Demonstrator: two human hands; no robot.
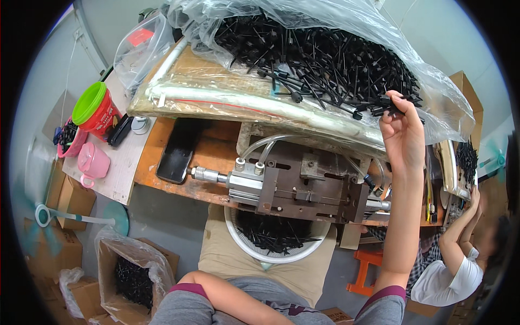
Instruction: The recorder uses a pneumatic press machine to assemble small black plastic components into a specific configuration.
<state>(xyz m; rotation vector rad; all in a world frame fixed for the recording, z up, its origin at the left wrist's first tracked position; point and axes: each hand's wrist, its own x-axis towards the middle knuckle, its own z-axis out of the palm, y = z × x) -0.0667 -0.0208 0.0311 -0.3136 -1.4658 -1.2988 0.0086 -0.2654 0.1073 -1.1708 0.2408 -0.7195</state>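
My right hand (pixel 403 138) reaches up to the near right edge of a big heap of thin black plastic parts with knobbed heads (pixel 325 59). Its thumb and fingers are pinched on one black plastic part (pixel 397 110). The heap lies in a clear plastic bag (pixel 439 92) on a raised, tape-wrapped cardboard tray (pixel 216 103). My left forearm (pixel 233 300) crosses low in front of my body, and its hand is out of the picture. Below the tray stands a metal clamping fixture (pixel 303 192) with a silver cylinder (pixel 244 187) at its left.
On my lap, a white basket (pixel 273 259) holds more black parts. A dark phone (pixel 176 154) lies left of the fixture. Further left are a pink cup (pixel 93 161) and a red tub (pixel 103 116). A lined box (pixel 111 257) stands lower left; a co-worker (pixel 449 276) sits right.
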